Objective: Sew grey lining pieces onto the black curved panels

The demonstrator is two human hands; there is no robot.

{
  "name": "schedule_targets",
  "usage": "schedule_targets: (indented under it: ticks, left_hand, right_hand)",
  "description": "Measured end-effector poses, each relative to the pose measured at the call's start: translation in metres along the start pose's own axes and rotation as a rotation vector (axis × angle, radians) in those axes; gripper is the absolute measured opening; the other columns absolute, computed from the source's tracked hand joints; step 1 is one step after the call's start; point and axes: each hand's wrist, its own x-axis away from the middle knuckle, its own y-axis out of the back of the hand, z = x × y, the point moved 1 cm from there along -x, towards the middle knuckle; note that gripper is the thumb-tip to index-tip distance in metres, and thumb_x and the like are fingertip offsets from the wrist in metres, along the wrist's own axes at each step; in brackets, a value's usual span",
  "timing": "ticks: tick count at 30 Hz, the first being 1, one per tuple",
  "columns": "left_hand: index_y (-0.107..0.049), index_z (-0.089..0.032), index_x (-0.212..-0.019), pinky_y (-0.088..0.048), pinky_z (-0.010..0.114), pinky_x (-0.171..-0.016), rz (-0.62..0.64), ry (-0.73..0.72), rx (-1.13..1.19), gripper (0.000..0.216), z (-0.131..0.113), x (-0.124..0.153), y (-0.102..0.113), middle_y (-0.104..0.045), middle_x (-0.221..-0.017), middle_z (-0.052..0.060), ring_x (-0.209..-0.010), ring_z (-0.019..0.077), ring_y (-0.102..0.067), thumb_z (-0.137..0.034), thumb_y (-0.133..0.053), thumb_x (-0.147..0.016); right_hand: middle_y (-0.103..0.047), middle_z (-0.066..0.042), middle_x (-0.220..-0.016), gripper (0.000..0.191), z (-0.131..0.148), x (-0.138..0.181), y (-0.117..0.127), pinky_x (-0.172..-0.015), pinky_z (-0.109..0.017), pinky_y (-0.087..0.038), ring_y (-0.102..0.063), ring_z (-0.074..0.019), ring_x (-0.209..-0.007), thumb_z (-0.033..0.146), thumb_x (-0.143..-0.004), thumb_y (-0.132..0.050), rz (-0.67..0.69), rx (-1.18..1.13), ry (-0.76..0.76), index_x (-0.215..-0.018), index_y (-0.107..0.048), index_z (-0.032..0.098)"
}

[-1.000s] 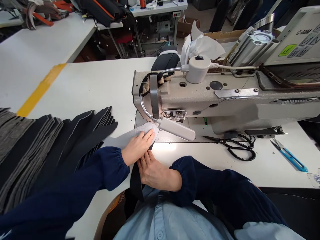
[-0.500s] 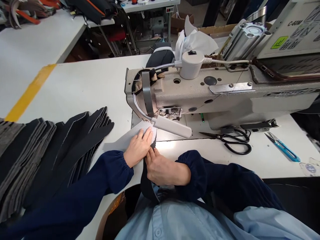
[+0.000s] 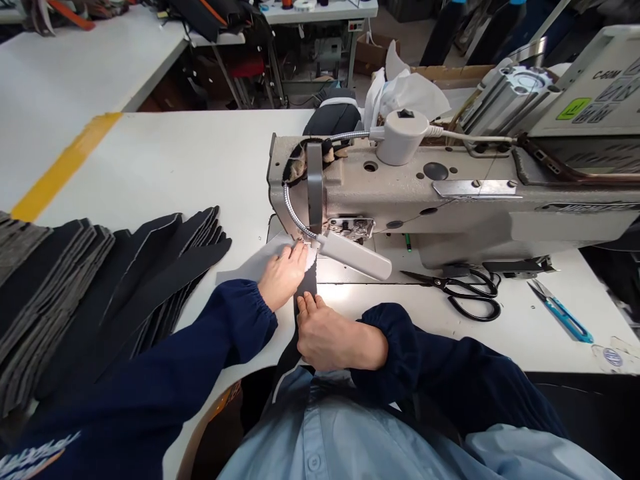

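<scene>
The left hand (image 3: 284, 275) lies over the pale cloth (image 3: 270, 255), by the needle end of the machine (image 3: 400, 190), its fingers stretched side by side and their tips just beside the lamp (image 3: 355, 255). Its thumb is hidden, so whether it pinches the cloth or only presses it cannot be told. The right hand (image 3: 327, 333) rests near the front edge of the table (image 3: 200, 160), fingers together on the black strip (image 3: 307, 277); whether it is clamped on the strip cannot be told either.

The strip runs from the needle end, between the hands, to the front edge and on past it, beside the shirt (image 3: 313, 427). The cloth spreads mostly left of the strip.

Dark pieces (image 3: 150, 280) lie in overlapping stacks towards the table's left side. The scissors (image 3: 439, 283) lie between machine and front edge, tips pointing left; the snips (image 3: 565, 315) lie nearer the front right corner.
</scene>
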Motion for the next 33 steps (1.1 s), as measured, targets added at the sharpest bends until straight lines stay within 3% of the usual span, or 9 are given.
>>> schedule_targets:
  ticks: [6, 13, 18, 24, 29, 33]
  left_hand:
    - [-0.055, -0.020, -0.123, -0.046, 0.032, -0.069, -0.013, -0.051, -0.035, 0.046, 0.020, 0.020, 0.011, -0.059, -0.101, 0.013, -0.092, 0.0252, -0.057, 0.002, -0.039, -0.086]
    - [-0.058, -0.013, -0.114, -0.044, 0.032, -0.066, 0.085, -0.059, -0.085, 0.039, 0.013, 0.030, 0.029, -0.058, -0.090, 0.013, -0.087, 0.0257, -0.057, 0.004, -0.040, -0.085]
    - [-0.059, -0.004, -0.108, -0.047, 0.030, -0.063, 0.216, -0.098, -0.031, 0.035, 0.002, 0.026, 0.039, -0.060, -0.092, 0.017, -0.092, 0.0269, -0.059, 0.008, -0.044, -0.078]
    - [-0.056, -0.005, -0.107, -0.051, 0.033, -0.069, 0.336, -0.129, 0.073, 0.036, 0.000, 0.021, 0.042, -0.063, -0.094, 0.017, -0.089, 0.0263, -0.064, 0.004, -0.050, -0.073]
    - [-0.055, -0.008, -0.103, -0.050, 0.033, -0.063, 0.289, -0.094, 0.175, 0.027, 0.000, 0.019, 0.033, -0.065, -0.089, 0.013, -0.080, 0.0258, -0.066, -0.003, -0.044, -0.080]
    - [-0.055, -0.012, -0.106, -0.050, 0.031, -0.066, 0.210, -0.056, 0.259, 0.031, -0.001, 0.019, 0.021, -0.066, -0.093, 0.010, -0.081, 0.0231, -0.066, -0.006, -0.043, -0.078]
  right_hand:
    - [-0.051, -0.041, -0.125, 0.060, -0.006, -0.003, 0.002, -0.084, -0.056, -0.052, -0.061, -0.0466, -0.111, 0.036, -0.089, -0.052, 0.029, -0.025, -0.015, -0.121, -0.058, -0.015]
    - [-0.050, -0.041, -0.127, 0.061, -0.013, -0.003, 0.010, -0.089, -0.056, -0.050, -0.060, -0.0453, -0.114, 0.041, -0.090, -0.051, 0.073, -0.057, -0.027, -0.120, -0.060, -0.012]
    - [-0.052, -0.040, -0.126, 0.052, -0.017, -0.002, 0.010, -0.085, -0.055, -0.052, -0.062, -0.0439, -0.110, 0.028, -0.089, -0.051, 0.062, -0.044, -0.011, -0.121, -0.059, -0.012]
    - [-0.058, -0.040, -0.118, 0.038, -0.010, -0.002, -0.004, -0.081, -0.050, -0.056, -0.067, -0.0384, -0.103, 0.006, -0.084, -0.052, -0.050, -0.016, -0.049, -0.115, -0.062, -0.013]
    - [-0.064, -0.035, -0.110, 0.032, -0.007, 0.001, -0.001, -0.069, -0.044, -0.057, -0.069, -0.0354, -0.096, 0.000, -0.081, -0.052, -0.086, -0.003, -0.016, -0.109, -0.066, -0.009]
    - [-0.069, -0.023, -0.087, 0.023, -0.007, 0.005, 0.007, -0.055, -0.035, -0.051, -0.067, -0.0273, -0.077, -0.003, -0.080, -0.049, -0.037, -0.071, -0.009, -0.092, -0.069, 0.001]
